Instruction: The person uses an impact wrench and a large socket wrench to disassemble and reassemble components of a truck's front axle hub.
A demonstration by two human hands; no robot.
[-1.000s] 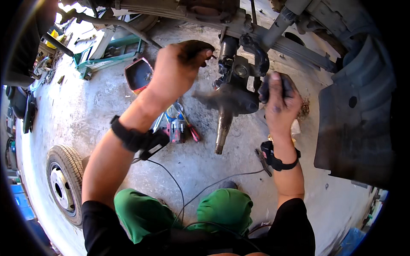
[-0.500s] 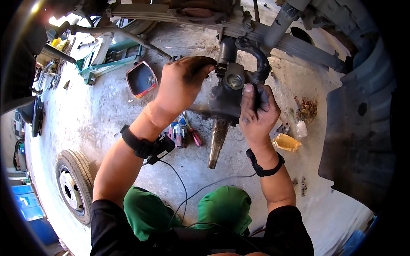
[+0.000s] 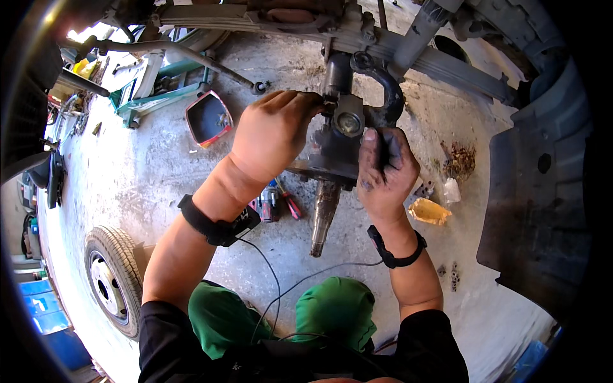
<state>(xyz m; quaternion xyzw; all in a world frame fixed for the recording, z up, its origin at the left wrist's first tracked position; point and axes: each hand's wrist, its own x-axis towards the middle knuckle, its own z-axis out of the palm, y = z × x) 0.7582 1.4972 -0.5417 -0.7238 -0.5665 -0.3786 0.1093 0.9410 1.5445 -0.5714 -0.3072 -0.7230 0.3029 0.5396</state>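
A dark, greasy steering knuckle [image 3: 335, 148] hangs in front of me, its bare tapered spindle [image 3: 325, 214] pointing toward my knees. On its top sits a round cap [image 3: 348, 124], and a curved steering arm [image 3: 394, 96] bends off to the right. My left hand [image 3: 271, 127] is at the knuckle's upper left side, blackened fingertips pinched at a small dark part I cannot make out. Against the right side, beside the cap, my right hand [image 3: 387, 167] is closed with thumb and fingers curled; anything inside it is hidden.
A leaf spring [image 3: 281, 24] crosses overhead, and a dark fender panel [image 3: 536, 210] stands at right. On the floor are a red-rimmed tray [image 3: 209, 119], a green floor jack [image 3: 163, 94], hand tools [image 3: 271, 203], a wheel [image 3: 112, 281] and a yellow wrapper [image 3: 428, 211].
My left hand has turned slightly, its back now more toward me, still at the same spot. The spindle tip appears slightly lower. My right hand has barely moved.
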